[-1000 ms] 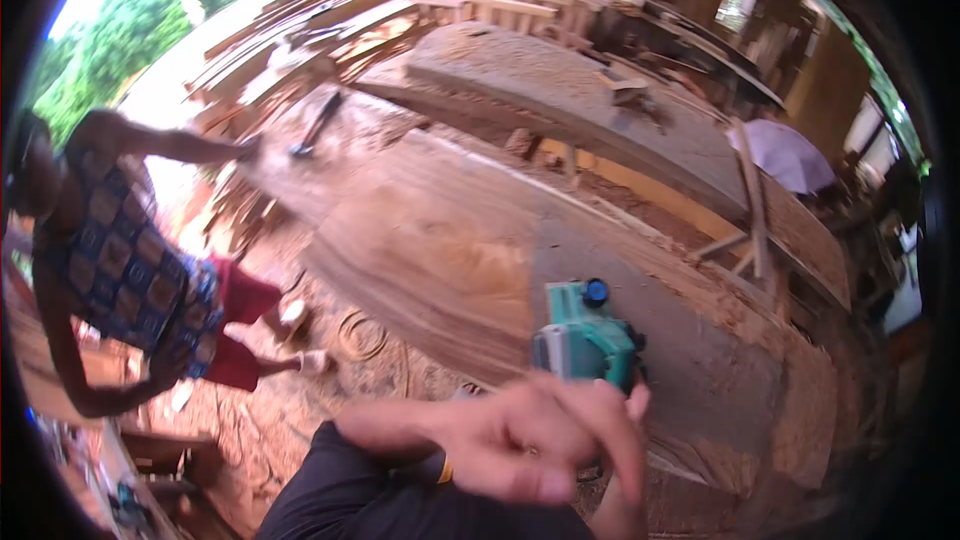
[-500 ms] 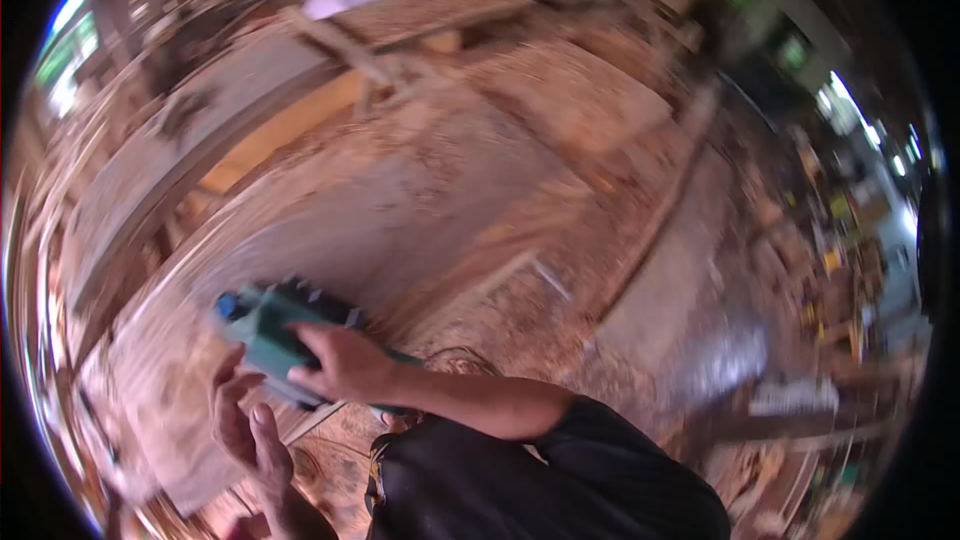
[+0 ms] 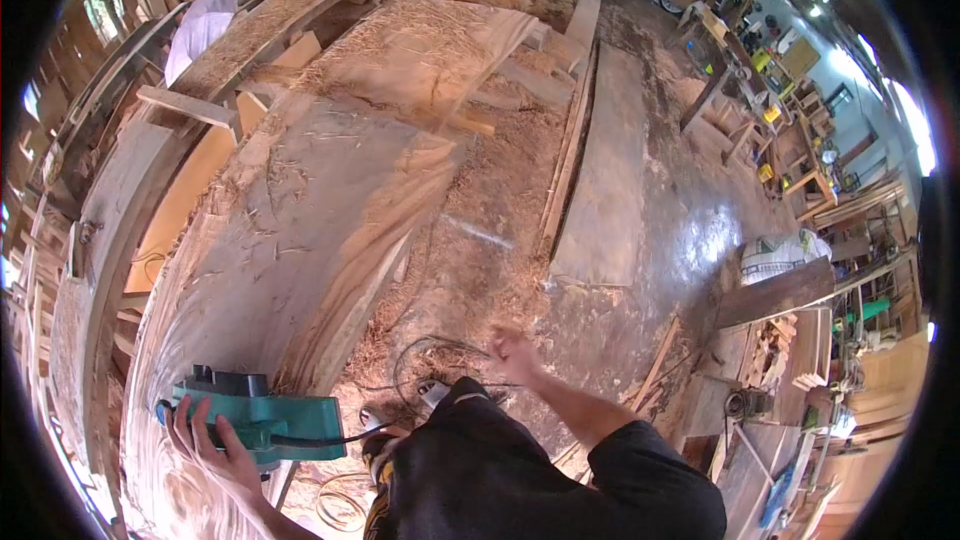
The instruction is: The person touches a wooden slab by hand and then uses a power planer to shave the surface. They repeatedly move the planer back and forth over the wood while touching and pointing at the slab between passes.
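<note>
A teal electric planer (image 3: 300, 422) rests on the near end of a wide, thick wood slab (image 3: 290, 240). My left hand (image 3: 215, 455) holds it at its left end, fingers curled over the body near a blue knob. From the planer's right end a black power cord (image 3: 430, 340) runs toward my feet and loops over the floor. My right hand (image 3: 515, 355) is off the planer, out to the right above the floor beside that loop. Its fingers are blurred, so whether they grip the cord cannot be made out.
Wood shavings (image 3: 430, 50) lie on the slabs and floor. Another long board (image 3: 605, 170) lies to the right. Timber beams (image 3: 110, 240) stand along the left. A white sack (image 3: 785, 255) and stacked wood are at the right. My shoes (image 3: 432, 392) are beside the slab.
My right hand has left the planer and moved right, over the floor. My left hand, earlier beside the planer with its fingers apart, now holds it. The view has shifted and sharpened.
</note>
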Demonstrator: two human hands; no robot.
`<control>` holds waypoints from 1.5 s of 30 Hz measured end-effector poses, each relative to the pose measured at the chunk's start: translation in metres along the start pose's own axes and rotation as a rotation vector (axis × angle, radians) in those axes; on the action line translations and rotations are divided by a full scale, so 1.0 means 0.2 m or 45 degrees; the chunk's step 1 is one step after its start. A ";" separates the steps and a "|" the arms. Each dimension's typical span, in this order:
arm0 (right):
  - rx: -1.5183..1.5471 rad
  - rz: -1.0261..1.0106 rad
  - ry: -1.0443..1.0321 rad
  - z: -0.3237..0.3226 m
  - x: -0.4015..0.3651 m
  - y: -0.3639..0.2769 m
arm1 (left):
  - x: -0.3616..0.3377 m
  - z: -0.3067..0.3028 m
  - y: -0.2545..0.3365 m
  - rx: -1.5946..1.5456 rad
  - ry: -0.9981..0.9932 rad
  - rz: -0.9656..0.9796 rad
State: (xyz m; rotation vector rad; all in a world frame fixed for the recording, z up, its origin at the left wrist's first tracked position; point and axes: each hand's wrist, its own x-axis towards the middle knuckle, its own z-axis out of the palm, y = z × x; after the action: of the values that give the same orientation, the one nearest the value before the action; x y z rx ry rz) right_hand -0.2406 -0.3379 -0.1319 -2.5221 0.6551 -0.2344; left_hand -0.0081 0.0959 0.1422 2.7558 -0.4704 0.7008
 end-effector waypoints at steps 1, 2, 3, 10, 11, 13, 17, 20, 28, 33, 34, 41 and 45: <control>-0.141 0.076 0.061 0.02 0.01 0.17 | 0.00 0.01 -0.01 -0.004 0.029 0.018; 0.070 0.491 -0.010 -0.14 0.08 0.16 | -0.01 0.01 -0.01 0.006 0.036 0.021; 0.098 0.692 0.035 -0.27 0.19 0.18 | -0.01 0.02 -0.02 0.015 0.051 0.023; 1.318 0.784 0.481 -0.60 0.99 0.87 | -0.03 0.02 0.06 -0.228 0.106 -0.086; 1.587 0.711 0.441 -0.57 1.15 0.89 | -0.02 -0.02 0.10 -0.222 0.097 -0.106; 0.814 0.279 0.631 -0.66 1.23 0.06 | 0.02 -0.05 0.12 -0.215 0.133 -0.166; 0.298 -0.399 0.242 -0.43 1.12 -0.85 | 0.00 -0.02 0.13 -0.213 0.222 -0.134; 0.212 -0.491 0.049 -0.27 1.05 -1.23 | 0.01 -0.07 0.12 -0.186 0.216 -0.094; -0.043 -0.566 0.231 -0.08 1.07 -1.22 | 0.97 -0.83 -0.26 -0.672 0.010 -0.265; -0.131 -0.547 0.222 -0.11 1.07 -1.22 | 1.41 -1.26 -0.33 -0.623 0.564 -0.254; -0.120 -0.540 0.216 -0.11 1.06 -1.21 | 1.41 -1.25 -0.33 -0.597 0.617 -0.174; -0.114 -0.531 0.229 -0.07 1.07 -1.17 | 0.70 -0.49 -0.43 -0.435 0.100 -0.316; -0.116 -0.519 0.243 -0.09 1.07 -1.20 | 0.12 -0.02 -0.89 -0.492 0.201 -1.027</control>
State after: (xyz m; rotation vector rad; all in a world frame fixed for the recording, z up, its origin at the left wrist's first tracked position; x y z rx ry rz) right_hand 0.0369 -0.2711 0.0170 -2.7240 0.2160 -0.6073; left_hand 0.0760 0.2535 0.1270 2.2077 0.4774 0.5277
